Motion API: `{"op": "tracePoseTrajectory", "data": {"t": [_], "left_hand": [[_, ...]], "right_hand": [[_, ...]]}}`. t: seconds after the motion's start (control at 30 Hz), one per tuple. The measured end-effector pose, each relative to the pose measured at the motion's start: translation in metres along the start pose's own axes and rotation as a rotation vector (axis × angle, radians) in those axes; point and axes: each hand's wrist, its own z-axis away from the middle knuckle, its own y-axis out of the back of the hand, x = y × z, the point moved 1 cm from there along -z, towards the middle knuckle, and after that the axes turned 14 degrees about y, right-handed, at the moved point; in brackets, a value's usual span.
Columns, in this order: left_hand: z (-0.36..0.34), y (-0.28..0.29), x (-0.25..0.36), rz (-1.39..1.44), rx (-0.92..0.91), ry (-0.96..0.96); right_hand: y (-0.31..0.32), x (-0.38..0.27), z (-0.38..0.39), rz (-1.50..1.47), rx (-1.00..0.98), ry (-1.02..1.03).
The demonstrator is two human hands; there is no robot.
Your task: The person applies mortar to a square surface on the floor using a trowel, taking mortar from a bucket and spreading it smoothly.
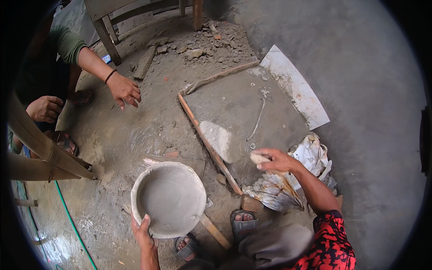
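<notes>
A round, pale-crusted basin (pixel 202 179) holds smooth grey wet mix. My left hand (pixel 145 233) grips its lower left rim, thumb over the edge and fingers hidden underneath. To the right, my right hand (pixel 280 160) is closed around a small pale lump (pixel 259 158) whose kind I cannot make out. That hand hovers near the lower end of a wooden-edged patch of floor (pixel 288 103). Against the patch's left wooden strip (pixel 202 135) lies a whitish mound (pixel 217 138). A thin bent cord-like piece (pixel 258 119) and small rings lie farther in.
A co-worker's hand (pixel 123 91) reaches in from the left. A whitish board (pixel 297 87) edges the far right of the patch. Crumpled white sacking (pixel 310 155) lies beside my right forearm. Bamboo poles (pixel 40 144), a green hose (pixel 72 220) and rubble (pixel 198 51) surround the area.
</notes>
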Motion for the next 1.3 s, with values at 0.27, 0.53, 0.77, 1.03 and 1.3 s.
{"op": "tracePoseTrajectory", "data": {"t": [0.27,0.53,0.77,1.03,1.3], "left_hand": [[-0.003,-0.001,-0.001,0.011,0.036,0.053],[-0.002,0.001,-0.006,0.119,0.065,0.033],[0.000,-0.003,-0.005,0.123,0.032,0.038],[-0.001,-0.007,-0.002,0.112,0.028,0.052],[-0.004,-0.001,-0.005,0.130,0.014,0.056]], "right_hand": [[0.120,0.035,-0.067,0.101,0.427,-0.193],[0.190,0.048,-0.128,0.074,0.589,-0.270],[0.198,0.041,-0.149,0.061,0.620,-0.279],[0.173,0.027,-0.153,0.067,0.488,-0.314],[0.155,0.016,-0.160,0.132,0.446,-0.341]]}}
